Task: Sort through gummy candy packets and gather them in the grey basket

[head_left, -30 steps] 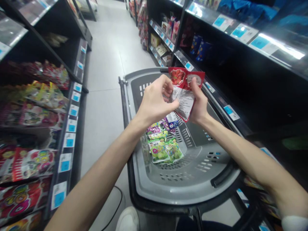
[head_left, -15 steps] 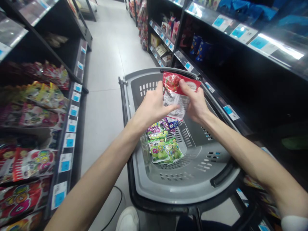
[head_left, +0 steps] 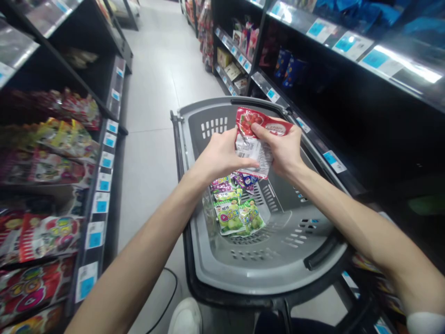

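Note:
Both hands hold a red and white candy packet (head_left: 248, 146) above the far half of a grey shopping basket (head_left: 222, 283). My left hand (head_left: 222, 153) grips the packet's left edge, its thumb lying across the lower printed side. On the other side, my right hand (head_left: 287, 146) pinches the packet, with the thumb pressed on the red upper part and the fingers behind it, hidden. Several green gummy candy packets (head_left: 231, 219) lie inside on the left of the basket floor. Purple candy packets (head_left: 224, 185) lie just beyond them, partly below my hands.
Shelves with bagged sweets (head_left: 52, 234) run along the left. On the right stands a dark shelf unit with price tags (head_left: 333, 161) and blue packs (head_left: 290, 69). Pale floor tiles (head_left: 153, 79) stretch ahead. A black cable (head_left: 174, 287) lies near a white shoe (head_left: 186, 317).
The candy packet has dropped slightly and its top edge has tilted a little. My right thumb has slid left across its red part. The basket and the packets in it stay put.

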A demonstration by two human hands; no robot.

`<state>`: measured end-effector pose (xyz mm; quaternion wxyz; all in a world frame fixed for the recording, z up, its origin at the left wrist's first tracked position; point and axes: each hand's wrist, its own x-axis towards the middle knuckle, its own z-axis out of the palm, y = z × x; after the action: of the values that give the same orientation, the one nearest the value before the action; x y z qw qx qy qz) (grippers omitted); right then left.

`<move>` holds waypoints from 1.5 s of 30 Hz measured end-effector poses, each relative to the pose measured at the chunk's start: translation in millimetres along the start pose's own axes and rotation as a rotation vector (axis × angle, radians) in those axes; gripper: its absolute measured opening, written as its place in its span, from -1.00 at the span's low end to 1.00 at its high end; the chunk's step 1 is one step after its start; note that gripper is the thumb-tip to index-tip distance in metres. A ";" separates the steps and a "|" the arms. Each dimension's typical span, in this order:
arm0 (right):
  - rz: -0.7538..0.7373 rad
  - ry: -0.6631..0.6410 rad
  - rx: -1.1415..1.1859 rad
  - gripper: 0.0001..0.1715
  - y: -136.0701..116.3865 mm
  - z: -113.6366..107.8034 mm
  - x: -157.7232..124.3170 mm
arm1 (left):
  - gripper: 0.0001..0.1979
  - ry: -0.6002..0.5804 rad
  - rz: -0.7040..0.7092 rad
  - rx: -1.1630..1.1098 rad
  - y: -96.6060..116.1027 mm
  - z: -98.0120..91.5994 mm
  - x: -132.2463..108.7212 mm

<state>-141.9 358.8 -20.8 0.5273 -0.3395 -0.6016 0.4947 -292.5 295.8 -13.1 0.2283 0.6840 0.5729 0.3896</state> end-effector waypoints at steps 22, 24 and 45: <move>0.059 0.019 0.027 -0.41 -0.3 2.9 -3.5 | -0.56 -0.005 0.001 -0.033 -3.4 1.0 -0.8; 0.061 0.020 0.031 -0.40 -0.3 3.0 -3.6 | -0.56 0.000 0.001 -0.021 -3.4 0.8 -0.9; 0.031 0.012 0.020 -0.48 0.1 2.2 -1.9 | -0.52 -0.020 0.021 0.014 -9.0 2.2 -1.5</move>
<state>-143.6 356.5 -21.4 0.5267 -0.3464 -0.5882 0.5066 -296.3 296.8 -21.6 0.2250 0.6953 0.5663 0.3811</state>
